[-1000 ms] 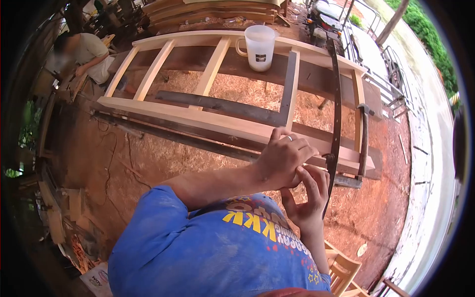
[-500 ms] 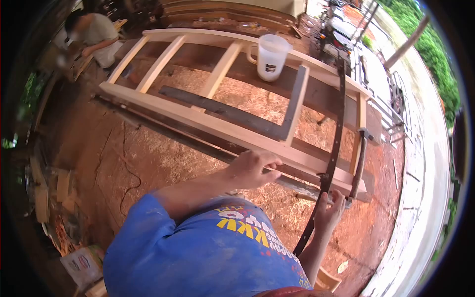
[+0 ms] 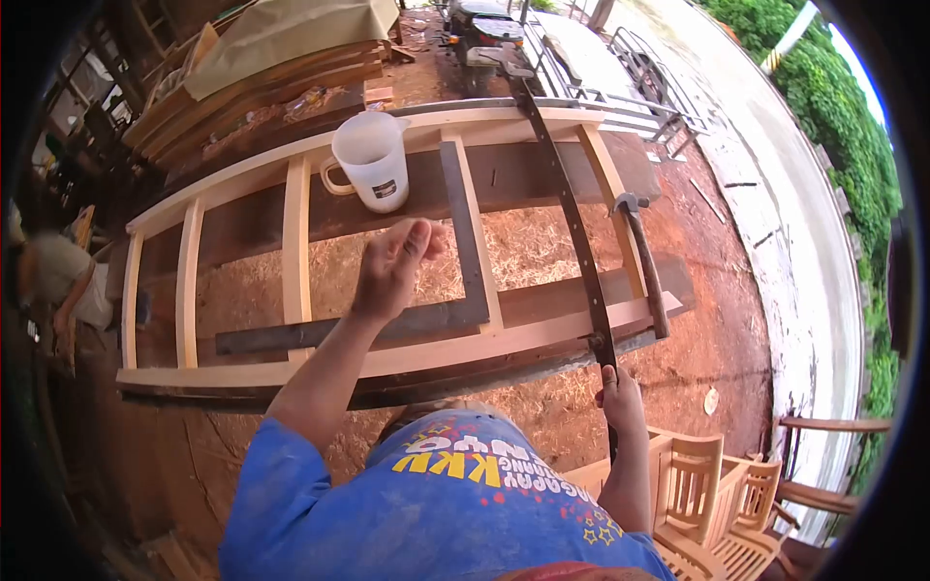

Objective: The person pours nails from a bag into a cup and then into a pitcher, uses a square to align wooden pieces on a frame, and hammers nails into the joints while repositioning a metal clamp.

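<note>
While a person in a blue T-shirt (image 3: 436, 513) leans over a long wooden frame (image 3: 426, 353) set across dark supports in an open-sided workshop, the head camera shows the right hand (image 3: 620, 397) closed around the near end of a bar clamp (image 3: 572, 223), just below the frame's near rail. The clamp's dark steel bar runs across both rails near the frame's right end, to the far rail and beyond. The left hand (image 3: 392, 266) is raised above the middle of the frame, open with its fingers loosely together, holding nothing. A steel framing square (image 3: 455, 213) lies flat on the frame just beneath that hand, a white plastic measuring jug (image 3: 368, 160) stands on the far side, and a hammer (image 3: 644, 261) rests along the right end piece. Judging by the pale cross pieces sitting between the two rails, the frame looks fully put together and the clamp is in place across it; whether the clamp is drawn tight cannot be told, so tightening and checking the corners seem to be what is left. Stacked planks (image 3: 262, 87) lie behind, wooden chairs (image 3: 697, 484) stand at lower right, and another person (image 3: 58, 281) is at the left edge.
</note>
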